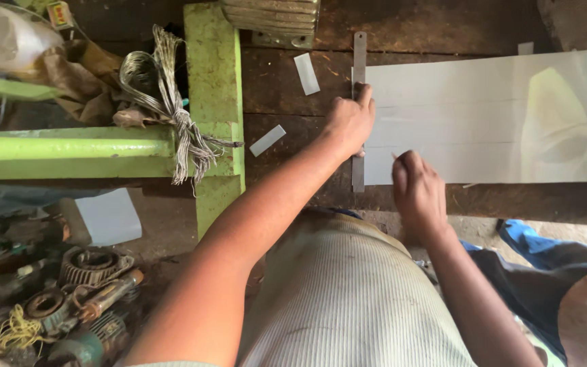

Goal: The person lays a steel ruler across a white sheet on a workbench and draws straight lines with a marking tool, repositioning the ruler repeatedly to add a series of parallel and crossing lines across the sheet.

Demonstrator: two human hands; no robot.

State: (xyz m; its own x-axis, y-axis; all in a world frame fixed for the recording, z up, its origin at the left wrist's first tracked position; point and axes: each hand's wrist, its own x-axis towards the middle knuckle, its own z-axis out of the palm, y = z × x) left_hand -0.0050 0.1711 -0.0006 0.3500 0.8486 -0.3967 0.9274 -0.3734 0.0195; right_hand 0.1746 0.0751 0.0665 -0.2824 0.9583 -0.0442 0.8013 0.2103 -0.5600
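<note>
A long white sheet (484, 115) lies across a dark wooden workbench (287, 88). A metal ruler (359, 54) stands along the sheet's left edge, running from far to near. My left hand (349, 122) presses down on the ruler, fingers spread over it. My right hand (417, 190) is closed near the sheet's lower left corner, close to the ruler's near end. It seems to grip a thin tool, mostly hidden by the fingers.
Two small white strips (306, 73) (267, 140) lie on the bench left of the ruler. A green metal frame (103, 149) with a wire bundle (171, 102) stands at left. Old motor parts (69, 299) lie on the floor. Another person's leg (565, 285) is at right.
</note>
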